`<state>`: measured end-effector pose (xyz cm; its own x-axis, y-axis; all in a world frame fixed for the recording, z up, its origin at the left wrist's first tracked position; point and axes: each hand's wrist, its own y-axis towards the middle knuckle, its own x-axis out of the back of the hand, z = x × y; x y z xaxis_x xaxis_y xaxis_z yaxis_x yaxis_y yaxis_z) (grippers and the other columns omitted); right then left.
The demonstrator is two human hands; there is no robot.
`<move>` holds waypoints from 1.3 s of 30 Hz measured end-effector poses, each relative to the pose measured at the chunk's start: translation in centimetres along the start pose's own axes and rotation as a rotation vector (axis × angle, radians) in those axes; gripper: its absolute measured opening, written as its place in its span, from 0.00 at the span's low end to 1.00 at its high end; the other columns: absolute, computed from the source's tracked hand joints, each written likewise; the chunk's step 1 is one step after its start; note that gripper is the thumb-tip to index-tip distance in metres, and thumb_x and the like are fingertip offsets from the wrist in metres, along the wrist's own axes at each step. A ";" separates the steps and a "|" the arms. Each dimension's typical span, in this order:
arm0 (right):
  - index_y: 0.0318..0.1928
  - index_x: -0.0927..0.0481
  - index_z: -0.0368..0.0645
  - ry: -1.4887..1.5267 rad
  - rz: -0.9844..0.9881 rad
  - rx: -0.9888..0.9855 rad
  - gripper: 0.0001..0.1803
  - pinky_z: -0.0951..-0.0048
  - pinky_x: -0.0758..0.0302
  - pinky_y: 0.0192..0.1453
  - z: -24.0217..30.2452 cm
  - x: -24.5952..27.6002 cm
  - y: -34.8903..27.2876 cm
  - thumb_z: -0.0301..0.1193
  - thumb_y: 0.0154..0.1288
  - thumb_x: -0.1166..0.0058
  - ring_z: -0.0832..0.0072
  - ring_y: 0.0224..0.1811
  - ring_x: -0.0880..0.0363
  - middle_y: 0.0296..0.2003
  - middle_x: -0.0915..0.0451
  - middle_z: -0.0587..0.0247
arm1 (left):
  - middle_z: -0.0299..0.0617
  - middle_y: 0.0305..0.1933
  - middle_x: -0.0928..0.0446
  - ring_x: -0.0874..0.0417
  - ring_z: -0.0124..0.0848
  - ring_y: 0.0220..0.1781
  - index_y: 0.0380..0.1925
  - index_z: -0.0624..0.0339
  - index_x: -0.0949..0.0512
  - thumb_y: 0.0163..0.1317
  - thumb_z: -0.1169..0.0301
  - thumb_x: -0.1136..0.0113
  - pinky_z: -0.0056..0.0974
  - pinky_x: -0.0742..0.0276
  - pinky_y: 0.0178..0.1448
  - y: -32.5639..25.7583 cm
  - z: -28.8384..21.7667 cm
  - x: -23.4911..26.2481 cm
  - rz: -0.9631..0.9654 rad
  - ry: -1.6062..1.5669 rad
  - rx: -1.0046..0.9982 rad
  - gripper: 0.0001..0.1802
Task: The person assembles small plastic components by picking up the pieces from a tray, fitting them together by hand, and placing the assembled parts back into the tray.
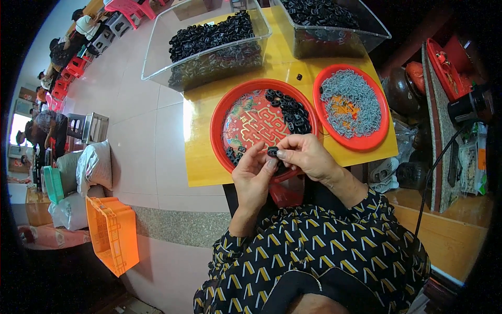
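Both forearms rise from the lower edge in patterned sleeves and meet in front of the chest. The left hand (pixel 252 175) is cupped, palm up. The right hand (pixel 308 156) curls over it, fingers (pixel 280 155) pinched together, fingertips touching the left's.

Glossy red plastic trays (pixel 222 112), clear plastic bins (pixel 157 57), smooth yellow tabletop (pixel 201 157).
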<state>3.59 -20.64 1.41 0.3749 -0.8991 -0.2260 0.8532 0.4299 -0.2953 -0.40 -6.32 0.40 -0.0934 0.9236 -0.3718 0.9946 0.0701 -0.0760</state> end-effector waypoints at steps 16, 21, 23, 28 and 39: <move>0.30 0.23 0.36 -0.927 -0.052 0.545 0.07 0.72 0.29 0.33 5.8 3.3 8.2 0.26 0.49 0.49 0.71 0.27 0.25 0.25 0.24 0.55 | 0.38 0.31 0.27 0.27 0.22 0.32 0.34 0.69 0.28 0.53 0.79 0.46 0.25 0.31 0.37 0.7 -1.6 4.5 -0.149 0.486 -0.258 0.08; 0.27 0.24 0.37 -1.194 -0.086 0.619 0.06 0.66 0.30 0.38 4.8 1.9 9.5 0.26 0.47 0.49 0.59 0.33 0.27 0.27 0.26 0.53 | 0.41 0.28 0.28 0.27 0.25 0.30 0.33 0.67 0.27 0.49 0.82 0.45 0.27 0.31 0.34 1.2 -2.7 5.7 -0.131 0.709 -0.405 0.09; 0.26 0.24 0.37 -1.215 -0.139 0.644 0.05 0.66 0.30 0.38 5.8 2.8 9.3 0.25 0.47 0.49 0.58 0.33 0.27 0.27 0.26 0.53 | 0.43 0.29 0.28 0.26 0.28 0.30 0.32 0.67 0.27 0.47 0.82 0.45 0.29 0.30 0.34 1.5 -3.1 6.1 -0.112 0.769 -0.426 0.09; 0.26 0.24 0.38 -1.335 -0.102 0.561 0.05 0.64 0.32 0.37 6.1 5.3 8.3 0.25 0.46 0.48 0.58 0.33 0.28 0.26 0.27 0.54 | 0.48 0.30 0.29 0.29 0.44 0.35 0.29 0.64 0.26 0.41 0.82 0.43 0.40 0.31 0.39 4.7 -3.4 5.6 0.055 1.063 -0.618 0.11; 0.27 0.24 0.40 -1.355 -0.111 0.442 0.06 0.62 0.33 0.39 5.7 5.9 8.5 0.26 0.44 0.47 0.57 0.34 0.30 0.27 0.28 0.52 | 0.53 0.30 0.29 0.28 0.47 0.36 0.28 0.69 0.28 0.41 0.79 0.50 0.43 0.31 0.40 11.6 0.1 3.5 0.297 1.504 -0.506 0.10</move>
<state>15.13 -22.72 2.87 0.1358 -0.4166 0.8989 0.8473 0.5191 0.1126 10.78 -2.29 -1.94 -0.0821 0.4190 0.9042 0.9089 -0.3407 0.2404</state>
